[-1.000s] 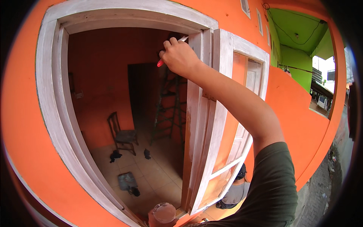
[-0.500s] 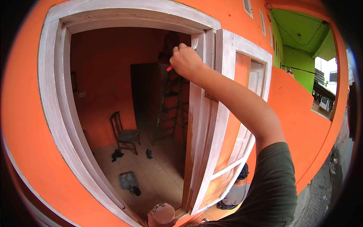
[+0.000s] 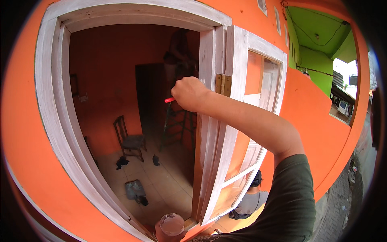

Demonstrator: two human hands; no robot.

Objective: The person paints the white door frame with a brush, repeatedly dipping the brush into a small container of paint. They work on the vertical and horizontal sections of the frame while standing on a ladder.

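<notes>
Our right hand (image 3: 188, 93) grips a slim red-handled tool (image 3: 169, 100) with the whitish wooden window jamb (image 3: 207, 56) just to its right, where we judge brushing is underway and the next stroke needs even pressure.

You are at the outside of what looks like a home (image 3: 20, 105). Through the white frame (image 3: 46, 88) you look into a dim room (image 3: 107, 60) with a tiled floor (image 3: 163, 187), a chair (image 3: 134, 141) and a ladder (image 3: 177, 122). An orange wall (image 3: 306, 129) surrounds the frame, and to the right of the frame, past the open sash (image 3: 237, 60), you have a green ceiling (image 3: 318, 26) and, farther out, a paved lane (image 3: 335, 213).
</notes>
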